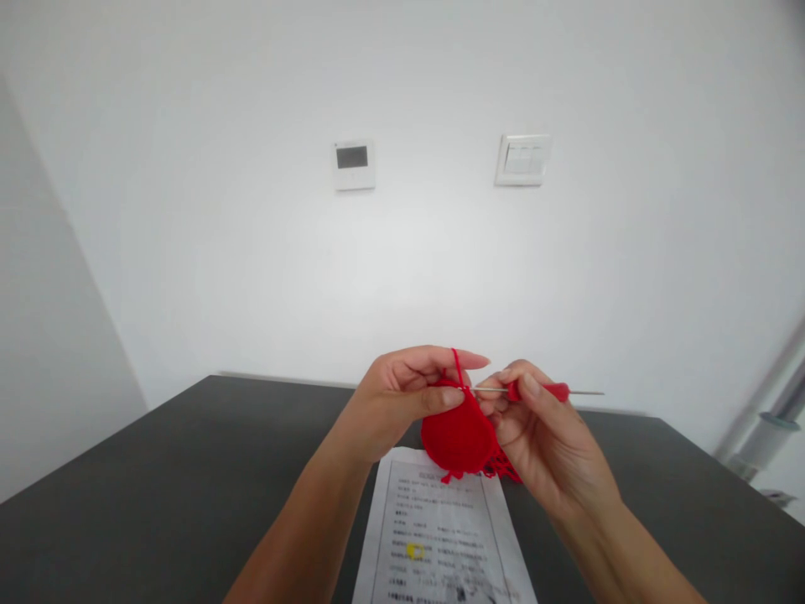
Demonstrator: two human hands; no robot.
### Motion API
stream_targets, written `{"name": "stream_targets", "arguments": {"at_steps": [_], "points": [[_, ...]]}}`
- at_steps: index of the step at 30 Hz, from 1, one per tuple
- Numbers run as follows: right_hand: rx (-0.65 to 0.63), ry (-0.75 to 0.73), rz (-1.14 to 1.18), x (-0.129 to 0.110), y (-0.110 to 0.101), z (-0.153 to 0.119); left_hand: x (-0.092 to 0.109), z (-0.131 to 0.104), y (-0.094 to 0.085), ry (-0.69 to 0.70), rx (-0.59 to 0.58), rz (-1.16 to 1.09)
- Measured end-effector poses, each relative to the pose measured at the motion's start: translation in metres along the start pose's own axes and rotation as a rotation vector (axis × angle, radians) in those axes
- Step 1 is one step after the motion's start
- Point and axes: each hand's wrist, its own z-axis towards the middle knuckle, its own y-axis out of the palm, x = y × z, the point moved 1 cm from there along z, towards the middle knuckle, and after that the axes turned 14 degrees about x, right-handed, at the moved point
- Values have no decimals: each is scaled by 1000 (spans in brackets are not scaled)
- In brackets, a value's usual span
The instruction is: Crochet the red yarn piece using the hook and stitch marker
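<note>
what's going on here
A person is working red yarn by hand. The left hand pinches a rounded red yarn piece, with a strand over its index finger. The right hand holds a slim metal tool against the piece's upper edge. A printed sheet lies on the dark table below.

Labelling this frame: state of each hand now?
Left hand: closed, pinching the red yarn piece.
Right hand: closed, holding the red-gripped metal tool.
</note>
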Motion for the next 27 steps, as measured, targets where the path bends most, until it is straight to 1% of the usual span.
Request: {"name": "stream_targets", "arguments": {"at_steps": [2,6,10,14,19,23,27], "points": [[12,-7,9,2,1,0,-1,0,0,-11,0,-27],[38,-132,-41,0,2,-2,-2,0,0,-35,-10,-45],[56,-177,-99,-2,1,-3,-2,-2,-1,14,75,65],[93,-150,-94,0,3,-4,2,-4,-1,45,110,189],[121,-134,-78,2,5,-5,7,-6,1,77,158,245],[79,-119,-70,0,5,-2,7,-8,4,71,164,265],[44,-125,-108,-6,-2,1,6,-10,6,65,153,271]]}}
